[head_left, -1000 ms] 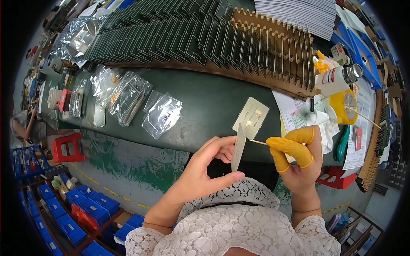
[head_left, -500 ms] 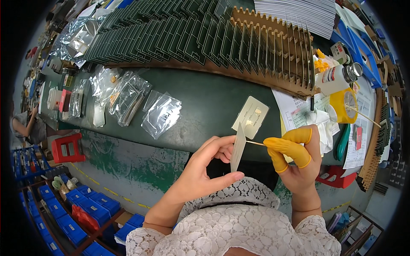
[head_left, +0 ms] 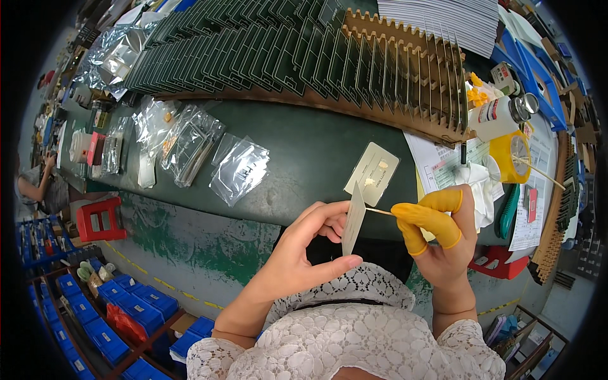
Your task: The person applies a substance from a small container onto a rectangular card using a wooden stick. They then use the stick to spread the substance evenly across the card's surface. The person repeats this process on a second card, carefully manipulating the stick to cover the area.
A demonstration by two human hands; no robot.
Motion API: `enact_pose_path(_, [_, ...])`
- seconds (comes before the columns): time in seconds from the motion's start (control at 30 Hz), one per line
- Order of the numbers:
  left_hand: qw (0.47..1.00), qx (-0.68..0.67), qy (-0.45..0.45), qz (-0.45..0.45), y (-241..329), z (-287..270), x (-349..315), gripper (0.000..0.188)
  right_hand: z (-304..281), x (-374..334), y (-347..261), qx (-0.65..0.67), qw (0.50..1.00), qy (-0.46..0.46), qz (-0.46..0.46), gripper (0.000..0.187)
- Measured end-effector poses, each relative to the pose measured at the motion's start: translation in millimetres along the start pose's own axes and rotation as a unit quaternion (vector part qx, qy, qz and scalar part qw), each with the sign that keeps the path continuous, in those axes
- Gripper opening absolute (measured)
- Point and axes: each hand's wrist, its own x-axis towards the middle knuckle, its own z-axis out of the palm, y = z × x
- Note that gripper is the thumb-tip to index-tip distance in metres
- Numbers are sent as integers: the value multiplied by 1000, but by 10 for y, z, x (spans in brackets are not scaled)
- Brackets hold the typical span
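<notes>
Yellow-sheathed at the fingers, the right hand (head_left: pixel 440 234) pinched a thin stick (head_left: pixel 380 211); the left hand (head_left: pixel 307 256) gripped a pale panel (head_left: pixel 354 221), seemingly light, stiff, best held by its edges.

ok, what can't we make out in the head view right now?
- Stick's tip, and whether it touches the held card: head view, card seen at a steep slant.
- Stick's other end: head view, hidden by the right hand's yellow-covered fingers.
- White sheet stack's far end: head view, cut off by the top edge.
- Far person's handiwork: head view, too small.
</notes>
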Motion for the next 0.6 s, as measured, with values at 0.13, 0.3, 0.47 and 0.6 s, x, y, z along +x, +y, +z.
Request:
enact_pose_path(0.13, [1000,-1,0,-1,4,2,-1,69,-1,-12,11,-3,1000,3,-2,38])
enact_pose_path(0.3, [1000,8,-7,-11,6,-9,6,72,-3,-13,8,2,1000,0,4,37])
enact_pose_path(0.47, [993,82,66,58,-25,28,27,69,-6,-22,12,3,999,26,34,33])
enact_pose_path(0.6, [907,323,172,211,-62,-42,123,57,-19,-35,9,31,996,60,61,29])
